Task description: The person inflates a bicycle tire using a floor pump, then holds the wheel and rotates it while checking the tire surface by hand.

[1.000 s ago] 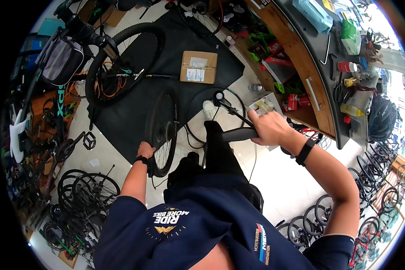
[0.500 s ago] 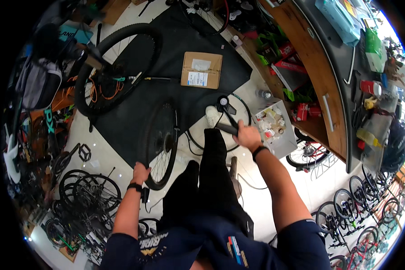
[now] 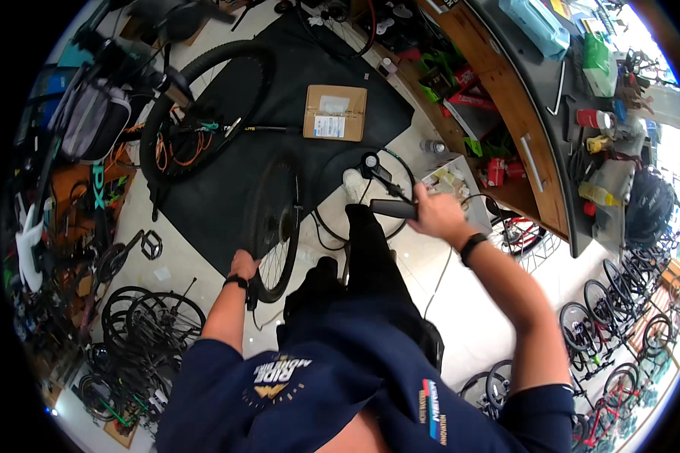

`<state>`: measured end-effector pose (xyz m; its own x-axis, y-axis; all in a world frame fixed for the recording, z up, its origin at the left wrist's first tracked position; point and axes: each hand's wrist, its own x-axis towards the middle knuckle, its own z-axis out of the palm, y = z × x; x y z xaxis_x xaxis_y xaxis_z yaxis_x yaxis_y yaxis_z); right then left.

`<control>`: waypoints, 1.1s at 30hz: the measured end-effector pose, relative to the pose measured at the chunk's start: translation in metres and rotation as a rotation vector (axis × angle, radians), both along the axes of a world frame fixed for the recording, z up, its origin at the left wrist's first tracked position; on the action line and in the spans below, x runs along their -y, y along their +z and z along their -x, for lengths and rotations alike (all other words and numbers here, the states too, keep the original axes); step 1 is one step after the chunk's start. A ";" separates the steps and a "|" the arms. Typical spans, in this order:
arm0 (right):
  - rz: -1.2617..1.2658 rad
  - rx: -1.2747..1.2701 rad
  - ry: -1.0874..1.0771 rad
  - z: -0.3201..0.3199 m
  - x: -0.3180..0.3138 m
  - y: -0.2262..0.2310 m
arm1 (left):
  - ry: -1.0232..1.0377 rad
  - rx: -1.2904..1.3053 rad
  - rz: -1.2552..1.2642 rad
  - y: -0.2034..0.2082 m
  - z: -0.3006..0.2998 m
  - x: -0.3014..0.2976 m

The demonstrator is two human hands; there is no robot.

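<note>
A bicycle wheel (image 3: 277, 226) with a black tyre stands upright in front of me, left of my legs. My left hand (image 3: 243, 264) grips its near-left side, fingers closed at the tyre. The black handle (image 3: 391, 208) of a floor pump is in my right hand (image 3: 440, 215), the fingers wrapped round its right end. Below the handle the pump's barrel runs down toward a round gauge (image 3: 369, 161). My light shoe (image 3: 353, 186) is beside the gauge, at the pump's base. The pump's hose loops over the floor near the wheel.
A cardboard box (image 3: 335, 113) lies on the black mat (image 3: 204, 219). At the left is a bicycle with a large front tyre (image 3: 151, 136). Loose wheels (image 3: 151, 321) pile up at lower left. A wooden workbench (image 3: 499, 83) and a white bin (image 3: 461, 177) are to the right.
My right hand has raised the pump handle and moved it slightly right. My left hand stays at the wheel, a little higher in view. My body has leaned forward.
</note>
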<state>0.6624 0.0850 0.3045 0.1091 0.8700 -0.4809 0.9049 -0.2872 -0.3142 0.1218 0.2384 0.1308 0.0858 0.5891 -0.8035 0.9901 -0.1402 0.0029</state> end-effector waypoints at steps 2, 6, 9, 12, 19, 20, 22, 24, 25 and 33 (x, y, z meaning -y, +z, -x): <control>-0.024 0.029 -0.020 0.000 0.004 -0.076 | -0.069 -0.039 0.030 -0.001 -0.016 -0.001; -0.062 -0.050 0.081 -0.015 -0.003 -0.177 | 0.045 -0.070 0.074 -0.004 -0.031 0.005; -0.034 -0.036 -0.035 -0.001 0.002 -0.202 | 0.012 0.003 -0.012 -0.004 -0.019 0.005; -0.009 -0.053 -0.075 0.006 0.003 -0.190 | 0.012 -0.038 0.015 -0.013 0.008 -0.001; 0.055 -0.055 0.234 -0.004 -0.014 0.052 | 0.080 -0.065 0.095 0.014 0.002 -0.025; 0.062 -0.060 0.247 -0.004 -0.011 0.085 | 0.087 -0.059 0.048 0.020 0.002 -0.025; 0.024 -0.048 0.210 -0.001 -0.010 0.107 | 0.094 -0.041 -0.036 0.036 -0.008 -0.025; -0.034 -0.007 0.083 -0.006 -0.012 0.076 | 0.073 -0.051 -0.045 0.035 -0.016 -0.027; -0.020 0.010 0.001 -0.004 -0.007 0.047 | 0.059 -0.054 -0.044 0.030 -0.022 -0.030; -0.034 -0.057 -0.027 -0.007 0.007 -0.172 | 0.035 -0.063 -0.050 0.015 -0.023 -0.021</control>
